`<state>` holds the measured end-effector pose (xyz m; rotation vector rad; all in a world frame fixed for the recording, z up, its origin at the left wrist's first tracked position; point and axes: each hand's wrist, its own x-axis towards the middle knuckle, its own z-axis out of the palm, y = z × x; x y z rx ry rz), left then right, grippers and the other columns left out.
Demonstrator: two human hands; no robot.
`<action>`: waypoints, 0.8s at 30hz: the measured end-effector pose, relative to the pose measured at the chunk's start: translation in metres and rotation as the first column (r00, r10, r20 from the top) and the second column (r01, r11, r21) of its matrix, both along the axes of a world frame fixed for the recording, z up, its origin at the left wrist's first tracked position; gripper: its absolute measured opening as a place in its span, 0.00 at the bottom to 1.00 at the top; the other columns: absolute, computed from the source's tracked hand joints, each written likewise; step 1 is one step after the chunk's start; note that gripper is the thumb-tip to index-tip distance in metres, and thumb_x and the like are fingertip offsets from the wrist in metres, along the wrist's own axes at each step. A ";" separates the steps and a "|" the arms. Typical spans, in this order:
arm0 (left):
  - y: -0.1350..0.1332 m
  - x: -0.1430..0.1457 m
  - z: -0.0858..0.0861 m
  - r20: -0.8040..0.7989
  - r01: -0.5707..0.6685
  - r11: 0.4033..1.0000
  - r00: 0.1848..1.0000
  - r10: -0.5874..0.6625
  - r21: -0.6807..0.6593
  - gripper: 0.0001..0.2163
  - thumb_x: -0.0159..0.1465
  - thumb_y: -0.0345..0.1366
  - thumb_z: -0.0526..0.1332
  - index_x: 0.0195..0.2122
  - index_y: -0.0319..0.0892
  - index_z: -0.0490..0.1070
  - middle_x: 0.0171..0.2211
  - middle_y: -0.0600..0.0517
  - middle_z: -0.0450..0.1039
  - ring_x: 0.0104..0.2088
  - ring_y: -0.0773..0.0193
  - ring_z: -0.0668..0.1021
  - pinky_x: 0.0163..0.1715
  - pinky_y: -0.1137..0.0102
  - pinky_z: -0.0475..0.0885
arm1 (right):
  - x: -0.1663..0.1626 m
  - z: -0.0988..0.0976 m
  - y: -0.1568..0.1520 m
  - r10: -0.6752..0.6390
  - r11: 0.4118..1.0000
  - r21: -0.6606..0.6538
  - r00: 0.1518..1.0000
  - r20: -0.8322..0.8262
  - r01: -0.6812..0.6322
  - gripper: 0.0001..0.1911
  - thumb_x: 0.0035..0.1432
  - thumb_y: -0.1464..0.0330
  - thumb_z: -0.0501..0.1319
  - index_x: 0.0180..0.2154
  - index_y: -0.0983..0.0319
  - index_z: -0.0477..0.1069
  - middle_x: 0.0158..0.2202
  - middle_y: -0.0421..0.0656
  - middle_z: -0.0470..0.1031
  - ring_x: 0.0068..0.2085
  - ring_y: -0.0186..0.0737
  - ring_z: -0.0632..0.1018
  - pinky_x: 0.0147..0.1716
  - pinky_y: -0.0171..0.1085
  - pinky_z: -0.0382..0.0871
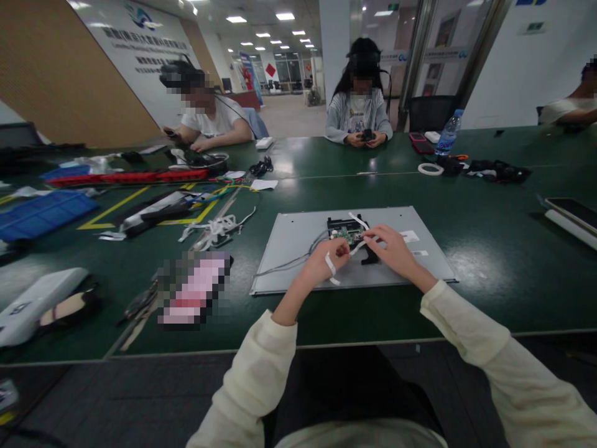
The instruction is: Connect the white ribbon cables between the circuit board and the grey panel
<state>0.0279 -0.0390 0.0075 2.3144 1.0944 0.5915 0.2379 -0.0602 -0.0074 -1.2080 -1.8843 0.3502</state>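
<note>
A grey metal panel [298,249] lies flat on the green table in front of me. A small green circuit board [346,233] sits near its far middle, with grey wires [289,261] running off to the left. My left hand [326,261] is closed in a pinch on a white flat ribbon strip [358,247] that loops past my wrist. My right hand [394,249] is closed on the other part of the same strip, just right of the board. A small black bracket [370,256] stands between my hands.
Green table [489,261] with a near edge close to my body. Left: white cables [214,229], blue tray [40,213], red strip [125,178], white device [32,305]. Far side: two seated people, a water bottle [448,132], tape roll [430,168]. A screen unit [571,218] at right.
</note>
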 end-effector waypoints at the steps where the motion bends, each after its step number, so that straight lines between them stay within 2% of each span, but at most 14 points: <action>1: 0.000 0.001 0.001 0.056 0.026 0.995 0.998 -0.021 -0.094 0.02 0.58 0.31 0.58 0.33 0.42 0.68 0.27 0.54 0.76 0.30 0.64 0.77 0.35 0.70 0.71 | 0.000 0.001 -0.001 0.013 1.000 -0.017 1.000 -0.025 -0.013 0.12 0.63 0.62 0.55 0.41 0.61 0.74 0.40 0.45 0.75 0.41 0.39 0.75 0.41 0.37 0.69; 3: 0.002 0.005 0.003 0.154 0.109 0.961 0.986 -0.071 -0.254 0.03 0.59 0.30 0.57 0.35 0.42 0.66 0.25 0.55 0.76 0.27 0.67 0.77 0.31 0.72 0.71 | 0.001 0.003 -0.003 0.033 0.997 -0.063 0.997 -0.071 -0.037 0.13 0.61 0.62 0.57 0.42 0.61 0.74 0.41 0.45 0.76 0.40 0.38 0.76 0.37 0.35 0.70; 5: 0.004 0.009 0.003 0.221 0.162 0.927 0.971 -0.089 -0.339 0.03 0.59 0.30 0.57 0.35 0.41 0.66 0.24 0.56 0.75 0.25 0.68 0.77 0.28 0.74 0.71 | 0.004 0.002 -0.004 0.039 0.994 -0.100 0.996 -0.083 -0.047 0.12 0.60 0.62 0.58 0.41 0.60 0.75 0.40 0.44 0.77 0.39 0.38 0.77 0.34 0.34 0.70; 11: 0.012 0.023 -0.010 0.300 0.102 0.908 0.954 0.027 -0.406 0.02 0.59 0.32 0.58 0.31 0.39 0.68 0.23 0.55 0.74 0.21 0.72 0.74 0.24 0.77 0.69 | 0.017 -0.002 -0.004 0.015 0.987 -0.159 1.000 -0.010 -0.016 0.11 0.57 0.62 0.59 0.35 0.59 0.78 0.36 0.42 0.79 0.35 0.37 0.77 0.31 0.34 0.68; 16: 0.015 0.032 -0.021 0.233 0.063 0.940 0.972 0.018 -0.335 0.06 0.60 0.35 0.57 0.30 0.40 0.70 0.22 0.55 0.74 0.20 0.72 0.72 0.23 0.77 0.66 | 0.026 -0.006 -0.001 -0.054 0.974 -0.220 0.998 0.010 0.055 0.10 0.56 0.63 0.60 0.33 0.61 0.77 0.28 0.39 0.77 0.28 0.35 0.74 0.30 0.33 0.65; 19: 0.018 0.033 -0.024 0.161 0.015 0.966 0.987 0.028 -0.259 0.08 0.61 0.36 0.56 0.29 0.40 0.71 0.21 0.55 0.73 0.20 0.71 0.72 0.23 0.77 0.66 | 0.028 -0.010 0.001 -0.033 0.950 -0.310 0.999 -0.003 0.030 0.10 0.55 0.64 0.59 0.32 0.61 0.76 0.25 0.38 0.76 0.26 0.34 0.74 0.27 0.32 0.63; 24: 0.020 0.026 -0.023 0.100 -0.052 0.974 0.992 0.076 -0.222 0.07 0.60 0.34 0.57 0.30 0.40 0.73 0.21 0.56 0.72 0.22 0.69 0.74 0.24 0.76 0.66 | 0.027 -0.014 0.003 -0.004 0.897 -0.440 0.997 -0.082 -0.033 0.11 0.55 0.63 0.58 0.34 0.63 0.75 0.23 0.39 0.75 0.22 0.31 0.72 0.21 0.29 0.62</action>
